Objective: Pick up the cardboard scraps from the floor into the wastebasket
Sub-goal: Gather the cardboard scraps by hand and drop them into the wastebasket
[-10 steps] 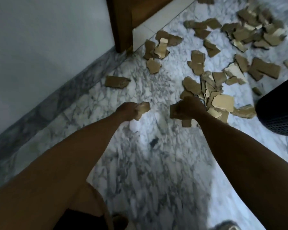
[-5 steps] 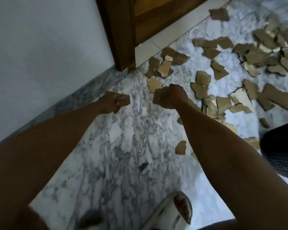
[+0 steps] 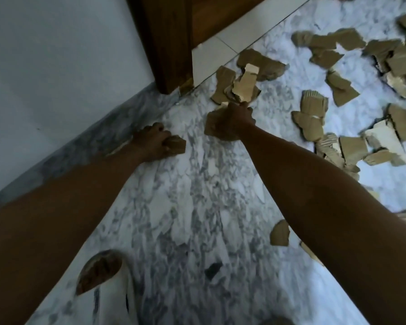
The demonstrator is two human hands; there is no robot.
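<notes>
Holding cardboard in both hands: left hand [image 3: 154, 143] gripping one brown scrap [image 3: 175, 144] low by the skirting, right hand [image 3: 233, 119] clutching a larger torn piece [image 3: 215, 127]. Reaching toward the small pile of scraps [image 3: 240, 83] lying just beyond the right hand, near the wooden door frame [image 3: 167, 43], long axis pointing away. Many torn, corrugated scraps scattered on the marble floor [image 3: 197, 207] to the right. Wastebasket not showing.
</notes>
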